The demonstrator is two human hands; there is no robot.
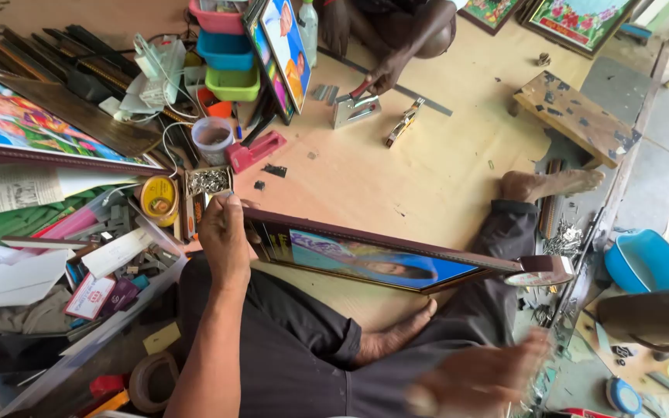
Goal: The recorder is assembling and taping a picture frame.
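I sit cross-legged on a wooden floor with a dark-framed picture (365, 259) standing on edge across my legs. My left hand (224, 236) grips the frame's left end near its top corner. My right hand (478, 379) is blurred at the lower right, fingers spread and holding nothing, just below the frame's right end. A roll of tape (540, 271) sits at that right end of the frame.
Another person sits opposite, a hand on a staple tool (354, 108). A small box of nails (209, 182), a tape tin (159, 197), a plastic cup (212, 139), stacked bins (226, 54) and framed pictures (32, 120) crowd the left. A wooden stool (574, 116) and blue bowl (644, 259) stand right.
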